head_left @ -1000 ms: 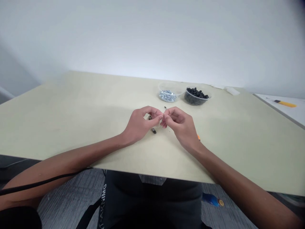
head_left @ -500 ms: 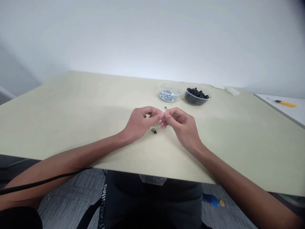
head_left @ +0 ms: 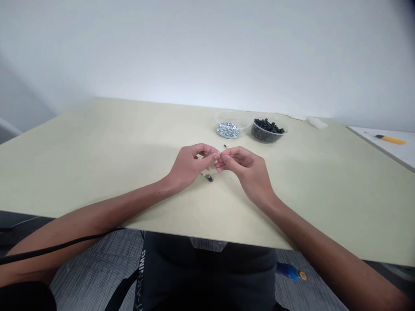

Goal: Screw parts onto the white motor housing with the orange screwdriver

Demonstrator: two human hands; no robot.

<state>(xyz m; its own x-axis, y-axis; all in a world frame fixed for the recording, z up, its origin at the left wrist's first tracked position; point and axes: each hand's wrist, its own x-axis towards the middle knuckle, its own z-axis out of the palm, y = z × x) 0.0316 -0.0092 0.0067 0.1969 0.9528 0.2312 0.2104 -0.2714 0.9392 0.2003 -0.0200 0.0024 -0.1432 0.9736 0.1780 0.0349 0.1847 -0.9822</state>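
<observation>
My left hand (head_left: 196, 165) and my right hand (head_left: 244, 166) meet over the middle of the table, thumbs and forefingers pinched together tip to tip. Whatever is between the fingertips is too small to make out. A small dark, shiny piece (head_left: 209, 177) shows just below my left fingers, beside something pale that my hand partly covers. Another small dark piece (head_left: 225, 146) lies just beyond my right fingertips. Behind my hands stand a clear tub of small silvery parts (head_left: 228, 130) and a clear tub of black parts (head_left: 268, 131).
The pale table (head_left: 106, 155) backs onto a white wall. A whitish scrap (head_left: 317, 123) lies near the wall at the back right. On a white board at the right rests a yellow-handled tool (head_left: 391, 139). A blue bottle-like object (head_left: 290, 272) is below the table edge.
My joined fingertips have shifted very slightly to the left. Both hands keep their pinch, and the tubs stay where they were.
</observation>
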